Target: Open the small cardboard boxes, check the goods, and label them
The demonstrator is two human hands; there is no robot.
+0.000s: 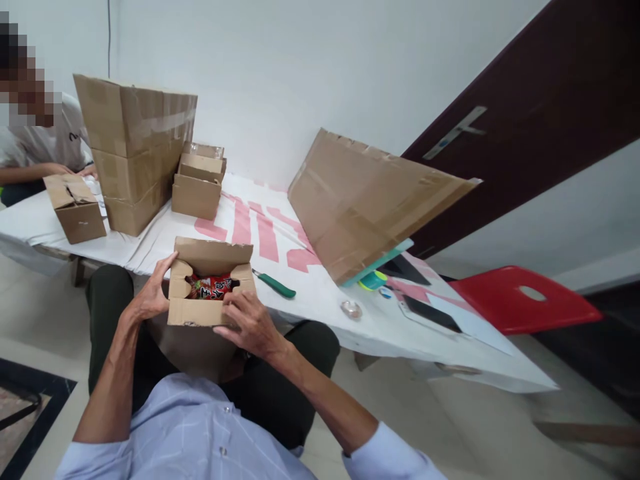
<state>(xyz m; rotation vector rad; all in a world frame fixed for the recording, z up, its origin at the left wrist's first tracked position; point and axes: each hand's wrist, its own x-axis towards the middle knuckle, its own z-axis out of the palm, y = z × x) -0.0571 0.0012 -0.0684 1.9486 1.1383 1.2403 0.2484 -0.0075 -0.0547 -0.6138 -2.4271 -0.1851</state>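
Note:
A small cardboard box [200,312] with its lid raised sits at the table's near edge, over my lap. Inside it lie red packets [210,285] with black and white lettering, partly hidden by the side flaps. My left hand [153,293] grips the box's left side, thumb up along the corner. At the front right, my right hand [250,323] has its curled fingers over the front flap and the thumb below it. Just right of the box lies a green-handled knife [275,285], touched by neither hand.
Large stacked cartons [145,153] stand at the left, with small open boxes [197,193] beside them. A closed box [80,217] is near a seated person [60,140]. Rightward are a leaning cardboard sheet [370,200], a tape roll [351,309], a phone [431,313] and a red chair [520,300].

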